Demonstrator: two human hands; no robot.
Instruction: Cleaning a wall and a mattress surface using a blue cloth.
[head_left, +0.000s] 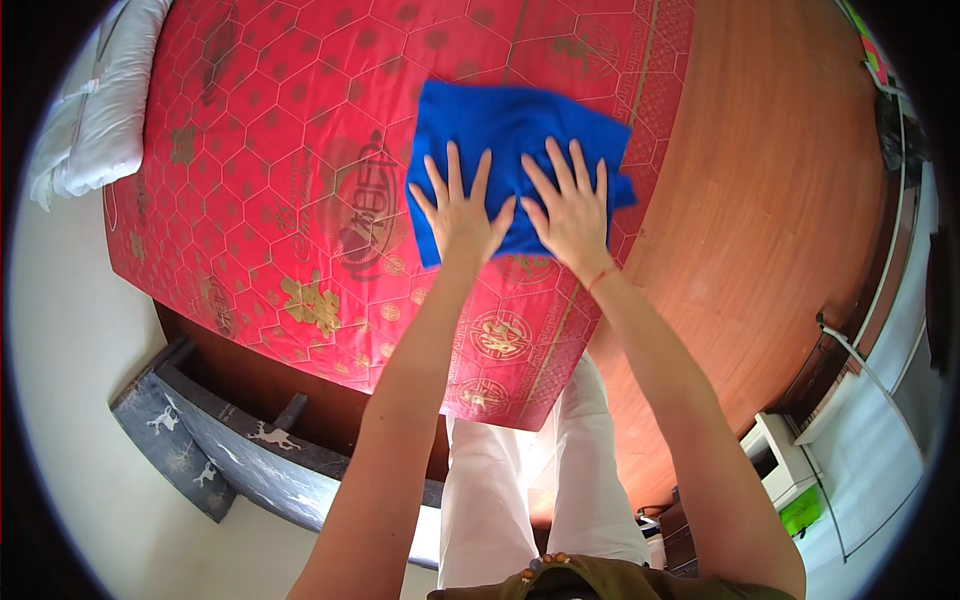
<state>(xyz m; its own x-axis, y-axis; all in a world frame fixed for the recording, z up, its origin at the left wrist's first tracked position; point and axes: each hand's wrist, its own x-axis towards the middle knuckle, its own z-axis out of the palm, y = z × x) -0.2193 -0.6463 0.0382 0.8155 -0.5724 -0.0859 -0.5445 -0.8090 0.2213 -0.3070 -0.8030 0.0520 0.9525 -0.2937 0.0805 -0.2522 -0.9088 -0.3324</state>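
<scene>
A blue cloth (480, 112) lies spread on a red mattress (247, 225) printed with gold motifs and characters. My left hand (461, 217) rests palm down on the left part of the cloth, fingers spread. On the cloth's right part lies my right hand (571, 214), also flat with fingers apart and a thin red cord at the wrist. The two thumbs point towards each other with a small gap between them. A corner of the cloth is folded at its right edge, beside my right hand. Neither hand grips the cloth.
A folded white quilt (112, 112) lies at the mattress's far left. Below the mattress is a grey headboard or frame (247, 442) with white deer figures. Wooden flooring (750, 187) extends on the right, with a white-framed rack (892, 247) and a small white cabinet (780, 457) near the rim.
</scene>
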